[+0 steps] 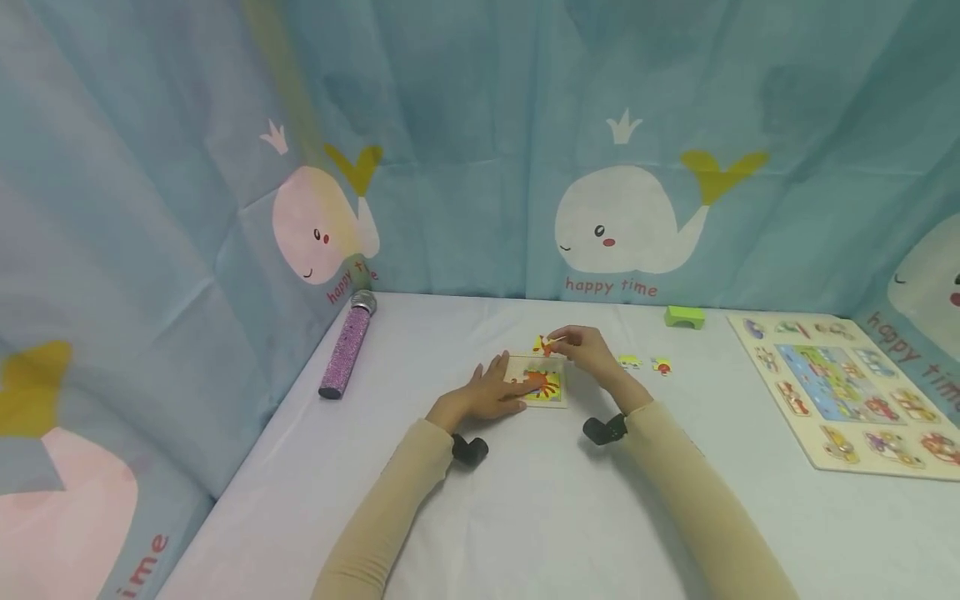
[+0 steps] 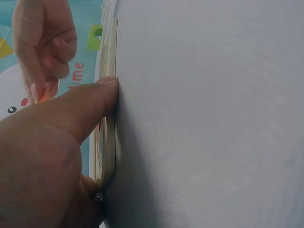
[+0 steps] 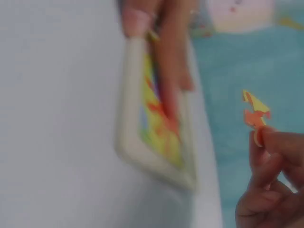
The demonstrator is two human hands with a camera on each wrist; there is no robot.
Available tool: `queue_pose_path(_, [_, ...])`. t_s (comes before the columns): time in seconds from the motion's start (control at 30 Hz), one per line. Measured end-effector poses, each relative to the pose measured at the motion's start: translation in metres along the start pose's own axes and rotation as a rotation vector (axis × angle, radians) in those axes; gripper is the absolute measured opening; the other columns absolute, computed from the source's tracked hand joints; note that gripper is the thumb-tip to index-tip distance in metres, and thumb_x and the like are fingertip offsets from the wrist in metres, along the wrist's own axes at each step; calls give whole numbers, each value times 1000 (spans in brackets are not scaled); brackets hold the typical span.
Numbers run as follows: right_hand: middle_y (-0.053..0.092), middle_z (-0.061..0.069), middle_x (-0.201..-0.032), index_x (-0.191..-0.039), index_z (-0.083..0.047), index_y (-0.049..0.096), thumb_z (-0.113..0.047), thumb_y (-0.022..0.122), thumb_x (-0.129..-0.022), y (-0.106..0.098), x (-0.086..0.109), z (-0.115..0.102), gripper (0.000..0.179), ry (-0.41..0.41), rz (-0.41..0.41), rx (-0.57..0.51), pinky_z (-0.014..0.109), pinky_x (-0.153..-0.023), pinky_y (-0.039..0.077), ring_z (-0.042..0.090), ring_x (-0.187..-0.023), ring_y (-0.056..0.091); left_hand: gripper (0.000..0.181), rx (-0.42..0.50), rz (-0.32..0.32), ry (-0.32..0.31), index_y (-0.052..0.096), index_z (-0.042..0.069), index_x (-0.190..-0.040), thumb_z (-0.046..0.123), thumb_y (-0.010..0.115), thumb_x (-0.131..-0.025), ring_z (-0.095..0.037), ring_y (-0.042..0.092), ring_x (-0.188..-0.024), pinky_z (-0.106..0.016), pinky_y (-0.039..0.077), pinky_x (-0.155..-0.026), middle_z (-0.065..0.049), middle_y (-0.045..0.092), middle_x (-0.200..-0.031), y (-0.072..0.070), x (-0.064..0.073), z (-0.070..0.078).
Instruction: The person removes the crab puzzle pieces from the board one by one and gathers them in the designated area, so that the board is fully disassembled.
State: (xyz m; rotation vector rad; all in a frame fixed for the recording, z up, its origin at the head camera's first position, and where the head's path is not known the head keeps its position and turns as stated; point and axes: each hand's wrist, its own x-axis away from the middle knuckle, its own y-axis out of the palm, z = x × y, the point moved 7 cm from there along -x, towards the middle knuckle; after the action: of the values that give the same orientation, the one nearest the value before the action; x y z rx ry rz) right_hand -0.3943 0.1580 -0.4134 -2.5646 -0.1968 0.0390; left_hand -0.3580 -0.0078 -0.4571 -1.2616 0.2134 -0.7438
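My left hand holds a small wooden jigsaw board on the table, its thumb against the near edge. One finger reaches straight across the red, yellow and green picture, hiding part of it. Above the board's far edge, my right hand pinches a red and yellow jigsaw piece between thumb and fingertips. The piece is apart from the board. To the right of that hand lie two loose pieces, one yellow-green and one with a red figure.
A glittery pink microphone lies at the left table edge. At the back right is a green arch block. A large wooden puzzle board lies far right. Blue whale-print curtains stand behind and beside the white table.
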Motion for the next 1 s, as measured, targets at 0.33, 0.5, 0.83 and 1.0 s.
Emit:
queue_pose_path(0.33, [62, 9, -100, -115, -4, 62, -20, 61, -88, -60, 26, 61, 31, 148, -7, 37, 23, -53, 37, 9, -59, 39, 49, 33, 4, 20, 23, 45, -142, 48, 39, -95, -34, -11, -142, -55, -4, -112, -21, -13, -152, -1, 3, 1])
queue_pose_path(0.5, [57, 18, -124, -114, -5, 65, -25, 63, -86, -68, 38, 76, 34, 175, -41, 104, 24, -68, 40, 16, -84, 49, 49, 28, 5, 22, 22, 46, -142, 48, 39, -95, -33, -13, -142, -55, -5, -112, -20, -14, -152, 0, 1, 0])
queue_pose_path(0.83, [65, 13, -110, -100, -6, 71, -22, 68, -83, -54, 42, 74, 24, 182, -5, 136, 23, -67, 43, 17, -85, 53, 49, 45, 0, 16, 24, 45, -141, 48, 39, -95, -32, -13, -142, -53, -5, -113, -18, -15, -153, 2, 1, 0])
queue_pose_path(1.0, [66, 13, -104, -98, -4, 71, -18, 66, -84, -51, 43, 68, 20, 154, 23, 153, 24, -67, 43, 18, -84, 53, 50, 45, 11, 20, 23, 44, -142, 46, 40, -95, -33, -13, -142, -54, -5, -112, -20, -14, -153, -2, 3, 1])
